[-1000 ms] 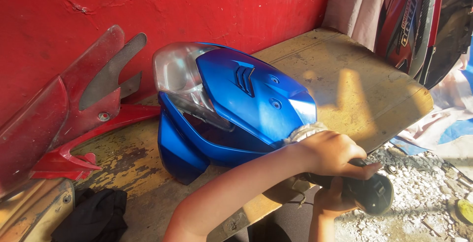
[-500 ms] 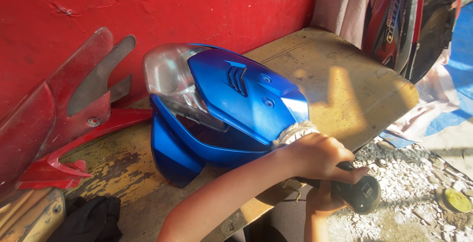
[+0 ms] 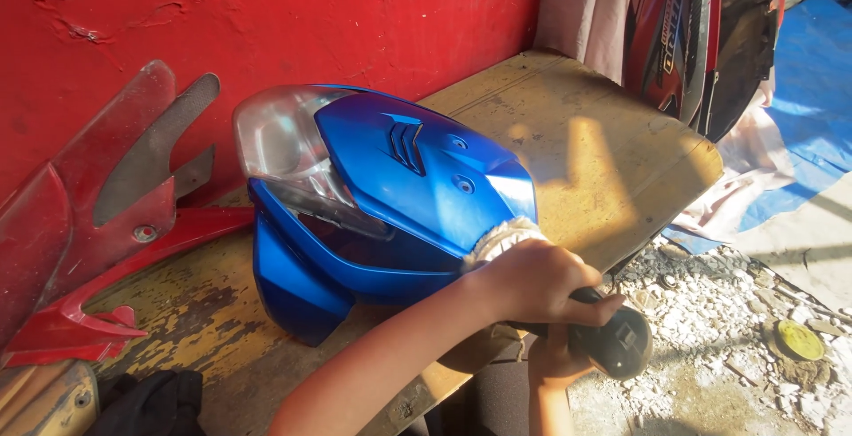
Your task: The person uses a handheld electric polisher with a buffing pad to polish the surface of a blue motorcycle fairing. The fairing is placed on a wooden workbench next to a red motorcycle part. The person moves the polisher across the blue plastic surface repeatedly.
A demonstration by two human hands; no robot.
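A blue motorcycle front cowl (image 3: 399, 196) with a clear headlight lens (image 3: 280, 147) stands on a worn wooden bench (image 3: 603, 161). My left hand (image 3: 537, 281) grips the top of a black power polisher (image 3: 612, 343). The polisher's whitish wool pad (image 3: 500, 237) presses against the cowl's lower right edge. My right hand (image 3: 555, 360) holds the polisher's body from below and is mostly hidden by the left forearm and the tool.
Red fairing panels (image 3: 98, 223) lean against the red wall (image 3: 355, 10) at the left. A dark cloth (image 3: 146, 400) lies at the bench's near left. More fairings (image 3: 701, 36) hang at the top right. Gravel (image 3: 710, 312), a yellow-green disc (image 3: 797, 340) and a blue tarp (image 3: 799, 134) cover the ground.
The view has swung to the right, so the cowl, bench and hands sit further left in the frame. Both hands keep their hold on the polisher at the cowl's edge.
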